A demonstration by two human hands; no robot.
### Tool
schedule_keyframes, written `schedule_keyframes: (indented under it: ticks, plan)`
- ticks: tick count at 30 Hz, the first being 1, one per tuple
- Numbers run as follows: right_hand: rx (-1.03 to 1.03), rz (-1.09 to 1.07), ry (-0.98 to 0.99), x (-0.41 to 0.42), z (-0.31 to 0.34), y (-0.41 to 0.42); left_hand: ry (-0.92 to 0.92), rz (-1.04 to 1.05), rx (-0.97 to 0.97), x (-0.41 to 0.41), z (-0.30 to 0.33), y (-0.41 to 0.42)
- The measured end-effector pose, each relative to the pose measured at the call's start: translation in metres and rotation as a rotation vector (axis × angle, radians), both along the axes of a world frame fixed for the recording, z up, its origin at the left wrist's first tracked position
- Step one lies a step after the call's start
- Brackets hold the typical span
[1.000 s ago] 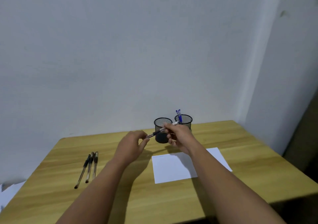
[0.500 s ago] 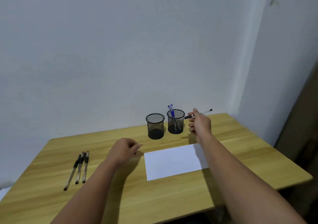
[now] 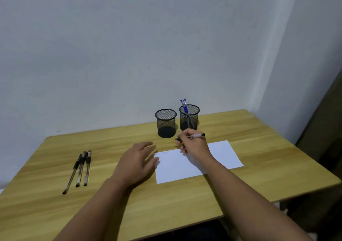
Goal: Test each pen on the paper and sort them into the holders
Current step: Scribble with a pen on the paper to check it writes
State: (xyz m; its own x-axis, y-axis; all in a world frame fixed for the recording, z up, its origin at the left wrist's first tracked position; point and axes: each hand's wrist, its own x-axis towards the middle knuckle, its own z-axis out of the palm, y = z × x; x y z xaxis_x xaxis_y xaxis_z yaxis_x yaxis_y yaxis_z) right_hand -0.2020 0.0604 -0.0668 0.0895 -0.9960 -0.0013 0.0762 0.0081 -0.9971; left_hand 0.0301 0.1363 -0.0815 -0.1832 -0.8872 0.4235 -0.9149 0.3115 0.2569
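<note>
the right hand (image 3: 194, 145) pinches a clear pen with a black cap end (image 3: 197, 135) above the white paper sheet (image 3: 218, 157) mid table. the left hand (image 3: 137, 162) is open and empty; best press it flat on the paper, then scribble lightly.

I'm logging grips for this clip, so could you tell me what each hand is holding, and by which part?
The right hand grips a pen around its middle, toward the tip end. The left hand holds nothing.

Bare table (image 3: 240, 129) flanks the paper (image 3: 185, 166); two mesh holders (image 3: 166, 123) block its far edge.
</note>
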Motion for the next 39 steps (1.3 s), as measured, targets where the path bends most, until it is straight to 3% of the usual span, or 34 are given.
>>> schedule_keyframes:
  ticks: [6, 13, 17, 23, 39]
  plan:
    - [0.04, -0.006, 0.06, 0.005, -0.022, -0.005, -0.122, -0.02, 0.185, -0.001, -0.02, 0.003]
    - [0.01, 0.036, 0.096, 0.008, -0.025, -0.008, -0.054, 0.024, 0.176, -0.003, -0.033, 0.006]
    - [0.101, 0.086, 0.043, 0.01, -0.009, -0.014, -0.022, 0.033, 0.174, -0.003, -0.033, 0.005]
    - [-0.067, 0.072, 0.091, 0.007, -0.03, -0.01, -0.009, 0.026, 0.166, -0.003, -0.031, 0.004]
    - [-0.113, 0.069, 0.224, 0.01, -0.036, -0.012, -0.021, 0.032, 0.195, -0.004, -0.031, 0.006]
